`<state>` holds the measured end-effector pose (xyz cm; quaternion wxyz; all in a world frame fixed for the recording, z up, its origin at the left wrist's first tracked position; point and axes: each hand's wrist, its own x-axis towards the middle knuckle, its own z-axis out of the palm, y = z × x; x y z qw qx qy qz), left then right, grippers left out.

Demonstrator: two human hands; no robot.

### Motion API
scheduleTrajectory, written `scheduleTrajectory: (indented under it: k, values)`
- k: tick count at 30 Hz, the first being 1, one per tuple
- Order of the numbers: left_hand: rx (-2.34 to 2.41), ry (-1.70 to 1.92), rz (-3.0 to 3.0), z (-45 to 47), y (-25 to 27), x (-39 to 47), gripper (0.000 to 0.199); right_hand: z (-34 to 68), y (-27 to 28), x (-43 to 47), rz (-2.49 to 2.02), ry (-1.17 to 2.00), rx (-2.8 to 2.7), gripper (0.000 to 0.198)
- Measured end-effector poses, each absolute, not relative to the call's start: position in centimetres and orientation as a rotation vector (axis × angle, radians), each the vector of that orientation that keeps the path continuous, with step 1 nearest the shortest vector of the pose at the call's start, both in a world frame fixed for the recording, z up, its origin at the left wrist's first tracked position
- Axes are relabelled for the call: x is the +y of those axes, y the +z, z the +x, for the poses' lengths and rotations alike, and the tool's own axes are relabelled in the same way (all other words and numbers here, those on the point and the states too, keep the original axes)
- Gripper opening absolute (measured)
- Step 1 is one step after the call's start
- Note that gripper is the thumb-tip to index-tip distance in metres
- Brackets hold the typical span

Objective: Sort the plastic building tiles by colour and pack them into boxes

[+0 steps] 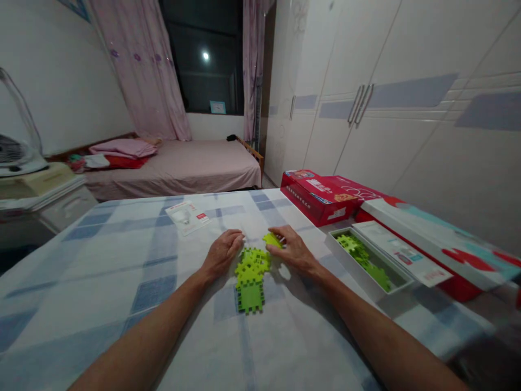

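A group of green interlocking plastic pieces (251,296) with notched edges lies on the checked tablecloth in front of me. Its far part is yellow-green and its near part a darker green square. My right hand (291,247) pinches one loose yellow-green interlocking piece (272,239) between thumb and fingers, just right of the group's far end. On the other side, my left hand (224,251) rests with curled fingers beside the group's far left edge. Whether its fingertips touch or grip a piece is hidden.
At the right stands an open white box (376,296) with more green pieces inside, beside its printed lid (401,252). Red boxes (313,195) lie behind it along the table's right side. A printed leaflet (187,217) lies flat at far left. A bed (195,163) stands beyond the table.
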<state>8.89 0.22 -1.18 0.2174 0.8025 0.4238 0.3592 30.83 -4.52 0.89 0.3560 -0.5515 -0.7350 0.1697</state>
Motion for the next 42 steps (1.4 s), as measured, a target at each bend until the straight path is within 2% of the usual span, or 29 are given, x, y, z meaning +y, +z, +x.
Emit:
scheduleTrajectory:
  k: [4,9,16,21,27,31,38,42]
  values:
    - [1.263,1.07,2.143,8.6,-1.4,0.6,0.046,28.2,0.8,-6.0,-1.213,0.478,-2.137,0.05]
    - [1.266,1.053,2.147,8.7,-1.3,0.6,0.046,27.2,-0.9,-6.3,-1.337,0.4,-2.255,0.049]
    - [1.281,1.034,2.162,8.8,-1.0,0.4,0.042,27.1,-0.3,-6.3,-1.301,0.487,-2.239,0.063]
    - [1.276,1.023,2.175,8.8,-1.0,0.4,0.044,26.6,0.7,-7.0,-1.133,0.675,-2.103,0.053]
    - [1.29,0.994,2.17,8.8,-0.9,0.3,0.045,27.1,1.1,-6.7,-1.217,0.927,-1.785,0.042]
    - [1.304,0.993,2.159,8.6,-0.9,0.5,0.044,30.7,3.6,-6.3,-1.183,0.994,-1.488,0.046]
    - [1.303,1.001,2.151,8.4,-1.1,0.5,0.046,44.1,8.5,-9.4,-1.554,0.489,-1.483,0.048]
    - [1.296,0.986,2.176,8.5,-1.0,0.5,0.047,48.8,9.0,-11.7,-1.75,0.599,-1.63,0.047]
